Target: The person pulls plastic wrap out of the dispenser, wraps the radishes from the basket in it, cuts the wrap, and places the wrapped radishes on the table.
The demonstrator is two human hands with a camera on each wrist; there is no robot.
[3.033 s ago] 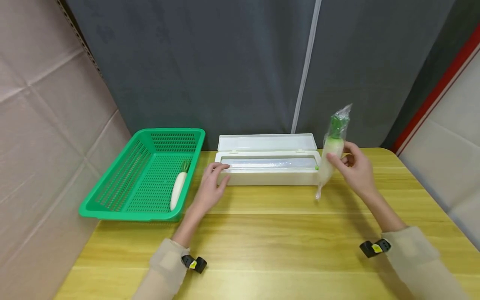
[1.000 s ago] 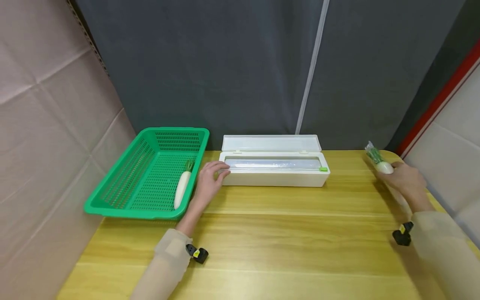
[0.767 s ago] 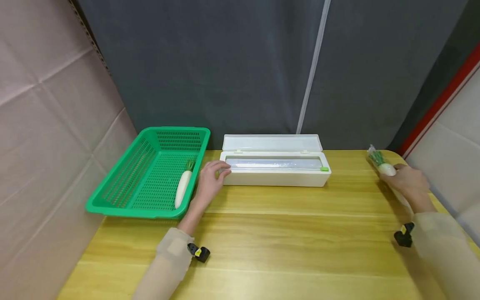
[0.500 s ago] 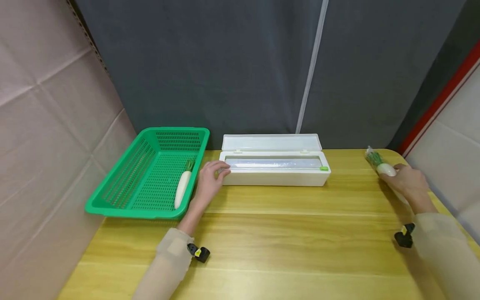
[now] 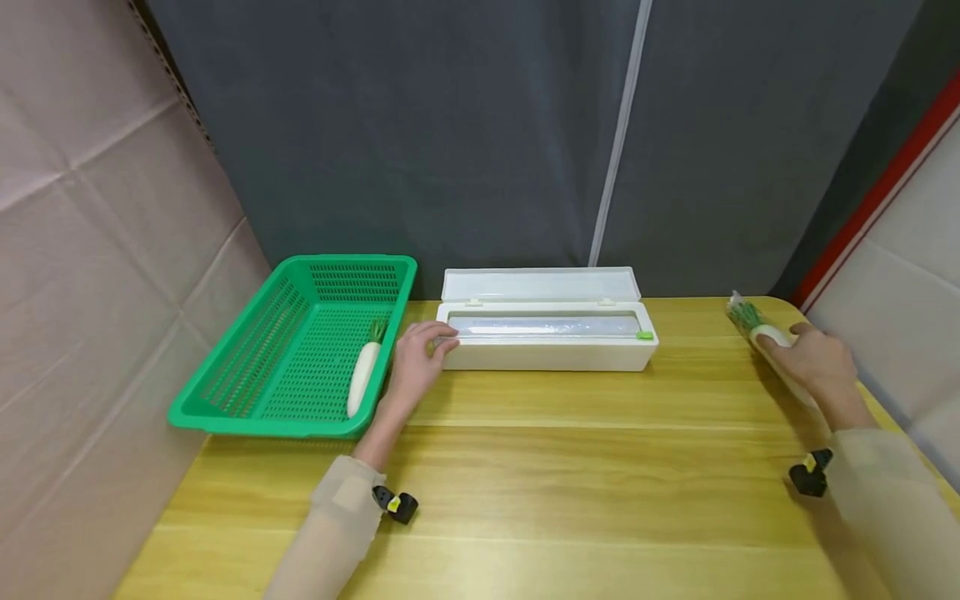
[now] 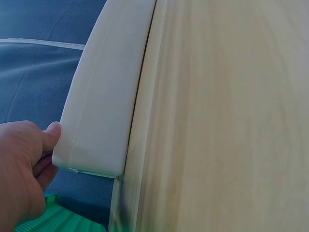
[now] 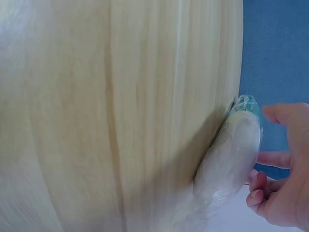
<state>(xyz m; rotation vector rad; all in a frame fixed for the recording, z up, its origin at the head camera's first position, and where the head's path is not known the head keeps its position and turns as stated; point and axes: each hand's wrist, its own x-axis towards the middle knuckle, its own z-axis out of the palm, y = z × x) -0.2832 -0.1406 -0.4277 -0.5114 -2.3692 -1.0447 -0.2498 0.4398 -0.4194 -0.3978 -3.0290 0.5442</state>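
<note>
My left hand (image 5: 414, 364) holds the left end of a white cling film dispenser (image 5: 547, 357), thumb and fingers at its front corner. In the left wrist view the thumb lies on the edge of the dispenser (image 6: 99, 106) and the other fingers are at its end. The lid (image 5: 540, 286) stands raised at the back; a film roll (image 5: 540, 326) shows inside. My right hand (image 5: 813, 358) is beside a white radish (image 5: 772, 336) wrapped in clear film, at the table's right. In the right wrist view the fingers are spread apart beside the wrapped radish (image 7: 231, 154).
A green perforated basket (image 5: 292, 430) stands at the left, with one unwrapped white radish (image 5: 363, 379) inside along its right wall. A green slider (image 5: 644, 335) sits at the dispenser's right end. A dark grey curtain (image 5: 420, 150) hangs behind the wooden table (image 5: 555, 483).
My right hand has carried the wrapped radish from beside the dispenser to the table's right side and laid it down; its fingers have now loosened. My left hand stays at the dispenser.
</note>
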